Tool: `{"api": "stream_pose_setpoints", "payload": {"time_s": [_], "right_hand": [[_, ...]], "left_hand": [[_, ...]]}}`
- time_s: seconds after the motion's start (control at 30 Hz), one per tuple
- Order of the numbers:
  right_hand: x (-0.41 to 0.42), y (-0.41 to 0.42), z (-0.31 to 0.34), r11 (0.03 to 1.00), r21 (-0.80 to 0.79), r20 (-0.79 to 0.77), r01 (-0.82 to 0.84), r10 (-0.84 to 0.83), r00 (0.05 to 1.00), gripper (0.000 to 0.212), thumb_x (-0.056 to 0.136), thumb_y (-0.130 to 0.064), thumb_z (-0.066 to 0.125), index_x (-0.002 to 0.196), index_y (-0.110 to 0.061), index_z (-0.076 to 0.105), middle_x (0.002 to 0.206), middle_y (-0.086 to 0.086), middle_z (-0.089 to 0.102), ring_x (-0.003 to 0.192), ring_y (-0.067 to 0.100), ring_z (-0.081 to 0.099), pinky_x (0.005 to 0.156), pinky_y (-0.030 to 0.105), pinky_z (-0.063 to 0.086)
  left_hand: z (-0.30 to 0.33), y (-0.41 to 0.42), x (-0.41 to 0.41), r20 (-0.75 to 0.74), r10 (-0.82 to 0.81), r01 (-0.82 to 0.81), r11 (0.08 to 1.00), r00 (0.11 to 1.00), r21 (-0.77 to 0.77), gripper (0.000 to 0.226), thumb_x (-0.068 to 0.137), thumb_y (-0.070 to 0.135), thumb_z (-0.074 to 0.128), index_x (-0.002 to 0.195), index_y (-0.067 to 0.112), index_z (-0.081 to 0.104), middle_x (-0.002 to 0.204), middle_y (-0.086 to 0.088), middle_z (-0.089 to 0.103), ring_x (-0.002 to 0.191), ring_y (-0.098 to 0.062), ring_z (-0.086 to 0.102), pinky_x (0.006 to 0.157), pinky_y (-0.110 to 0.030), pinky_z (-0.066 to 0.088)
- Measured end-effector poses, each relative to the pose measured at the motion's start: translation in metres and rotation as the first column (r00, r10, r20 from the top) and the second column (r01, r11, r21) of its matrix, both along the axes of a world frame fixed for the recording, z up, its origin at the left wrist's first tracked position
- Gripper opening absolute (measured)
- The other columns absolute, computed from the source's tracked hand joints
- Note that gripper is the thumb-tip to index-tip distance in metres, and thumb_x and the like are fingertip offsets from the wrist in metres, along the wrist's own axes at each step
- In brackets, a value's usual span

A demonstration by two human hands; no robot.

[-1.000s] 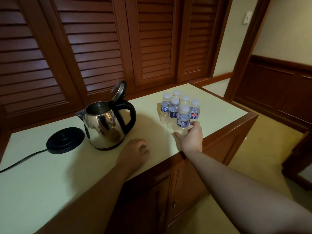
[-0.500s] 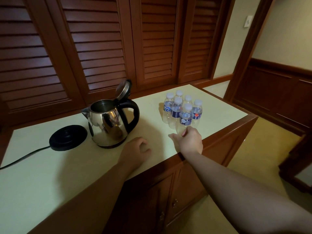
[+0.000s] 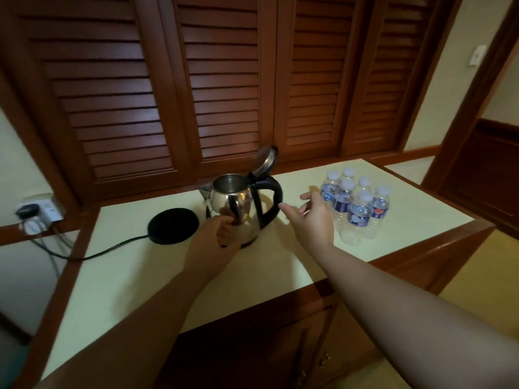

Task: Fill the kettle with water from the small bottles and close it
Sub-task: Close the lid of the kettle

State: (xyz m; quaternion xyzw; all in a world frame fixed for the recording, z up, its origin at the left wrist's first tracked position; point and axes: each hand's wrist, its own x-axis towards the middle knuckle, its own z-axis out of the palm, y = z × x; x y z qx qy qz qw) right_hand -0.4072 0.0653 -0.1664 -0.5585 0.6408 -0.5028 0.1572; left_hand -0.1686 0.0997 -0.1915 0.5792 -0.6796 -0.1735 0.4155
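A pale yellow countertop (image 3: pixel 252 276) with a wooden edge sits in front of dark louvred wooden doors (image 3: pixel 224 80). Near its middle stands the stainless steel kettle (image 3: pixel 238 211), off its base, its lid (image 3: pixel 265 162) tipped up and open, black handle (image 3: pixel 271 203) facing right. The left hand (image 3: pixel 216 234) rests against the near side of the kettle's body, fingers laid on the metal; whether they curl into a grip is hard to tell. The right hand (image 3: pixel 311 217) hovers just right of the handle, fingers spread and relaxed, holding nothing, forearm reaching in from the near right. Just right of that hand stands a cluster of six small water bottles (image 3: pixel 356 206) with white caps. Left of the kettle lies the round black kettle base (image 3: pixel 172 226), its cord (image 3: pixel 92 254) running left toward a wall socket (image 3: pixel 42 211), where the plugs are blurred.
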Motion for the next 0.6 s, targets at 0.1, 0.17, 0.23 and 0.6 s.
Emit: {"api": "stream_pose_setpoints", "payload": {"time_s": [0.1, 0.17, 0.23, 0.6], "right_hand": [[0.020, -0.012, 0.019, 0.995, -0.054, 0.017, -0.080, 0.081, 0.997, 0.065, 0.082, -0.055, 0.079, 0.132, -0.024, 0.052, 0.097, -0.007, 0.058, 0.090, 0.013, 0.059, 0.075, 0.032, 0.048], [0.031, -0.018, 0.030, 0.991, -0.069, 0.021, -0.111, 0.112, 0.993, 0.076, 0.082, -0.056, 0.079, 0.143, -0.025, 0.048, 0.112, -0.007, 0.059, 0.101, 0.011, 0.057, 0.084, 0.031, 0.048], [0.039, -0.023, 0.040, 0.987, -0.079, 0.029, -0.137, 0.139, 0.990, 0.082, 0.081, -0.056, 0.080, 0.148, -0.025, 0.045, 0.128, -0.006, 0.060, 0.115, 0.011, 0.056, 0.094, 0.032, 0.048], [0.064, -0.051, 0.062, 0.952, -0.104, -0.163, -0.288, 0.269, 0.949, 0.067, 0.084, -0.062, 0.070, 0.142, -0.034, 0.049, 0.131, -0.009, 0.060, 0.126, 0.015, 0.054, 0.106, 0.046, 0.050]], "left_hand": [[0.018, 0.001, 0.018, -0.072, 0.118, -0.119, 0.993, 0.990, -0.019, 0.027, 0.086, 0.040, 0.069, 0.108, 0.027, 0.062, 0.095, 0.012, 0.063, 0.089, -0.005, 0.062, 0.074, -0.016, 0.045], [0.023, -0.005, 0.026, -0.087, 0.172, -0.174, 0.985, 0.981, -0.013, 0.029, 0.087, 0.038, 0.073, 0.109, 0.025, 0.059, 0.095, 0.009, 0.063, 0.089, -0.009, 0.062, 0.077, -0.023, 0.049], [0.025, -0.012, 0.033, -0.105, 0.204, -0.200, 0.979, 0.973, 0.045, 0.051, 0.084, 0.043, 0.080, 0.126, 0.023, 0.057, 0.107, 0.006, 0.064, 0.097, -0.012, 0.062, 0.083, -0.027, 0.049], [0.038, -0.018, 0.021, -0.127, 0.175, -0.159, 0.979, 0.976, 0.127, 0.062, 0.090, 0.035, 0.078, 0.143, 0.014, 0.054, 0.124, 0.009, 0.062, 0.109, -0.005, 0.056, 0.091, -0.024, 0.040]]}}
